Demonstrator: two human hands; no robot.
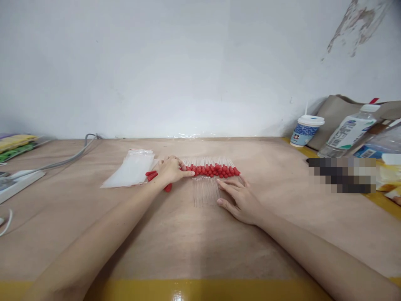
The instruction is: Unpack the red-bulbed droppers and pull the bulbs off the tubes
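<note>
A tight row of red rubber bulbs (205, 170) lies across the middle of the table, with thin clear tubes (208, 161) reaching from it toward the wall. Nearer to me is a second row of thin clear tubes (203, 192), side by side without red bulbs. My left hand (173, 169) rests at the left end of the bulb row, thumb stretched out and apart from the fingers. My right hand (239, 198) has its fingers spread at the right edge of the nearer tubes. A few loose red bulbs (168, 187) lie beside and partly under my left hand.
White translucent zip bags (131, 168) lie left of my left hand. A power strip (23, 184) with a grey cable (73, 159) is at far left. On the right stand a paper cup (305, 131), a plastic bottle (349, 131) and a beige bag (332, 110).
</note>
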